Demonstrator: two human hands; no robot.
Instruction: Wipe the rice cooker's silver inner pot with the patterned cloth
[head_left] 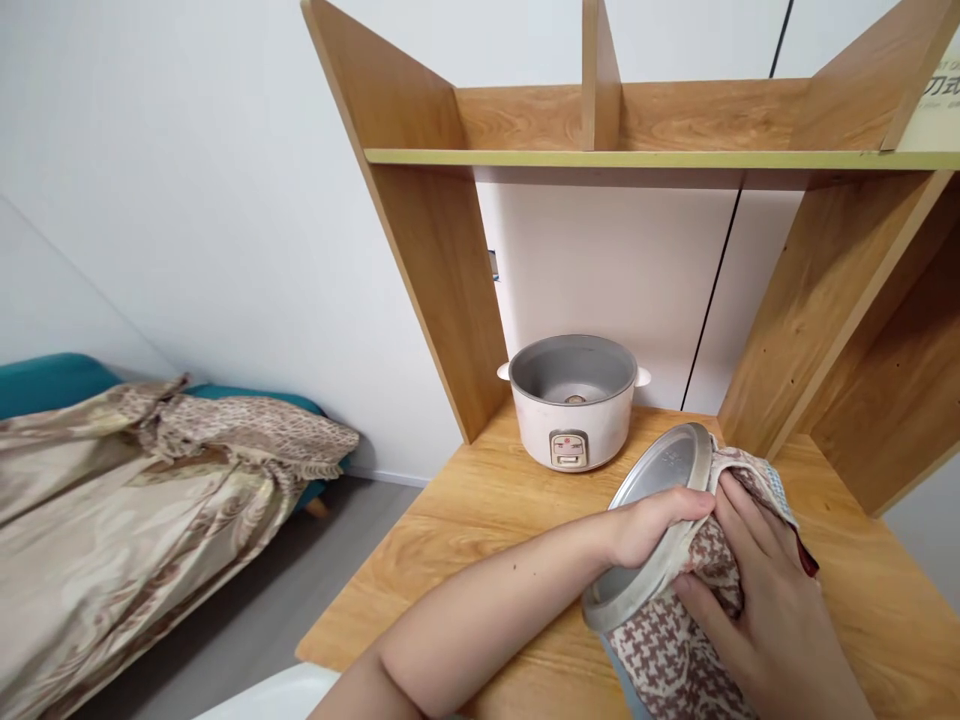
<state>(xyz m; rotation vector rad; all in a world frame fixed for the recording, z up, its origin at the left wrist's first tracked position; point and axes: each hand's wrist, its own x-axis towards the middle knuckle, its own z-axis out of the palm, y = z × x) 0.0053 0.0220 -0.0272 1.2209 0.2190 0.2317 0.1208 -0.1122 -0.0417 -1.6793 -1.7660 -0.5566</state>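
i see my left hand [656, 525] closed on the rim of the metal pot [664, 465], fingers hooked inside. the pot is tipped on its side, above the near right part of the desk [465, 520]. my right hand [757, 600] is clamped on the cloth [667, 650] wrapped around the pot's outside. my worry is that the cloth slides on the smooth metal and the pot twists off that thin rim hold onto the wood. the open cooker [574, 410] sits just beyond, so a swing could knock it.
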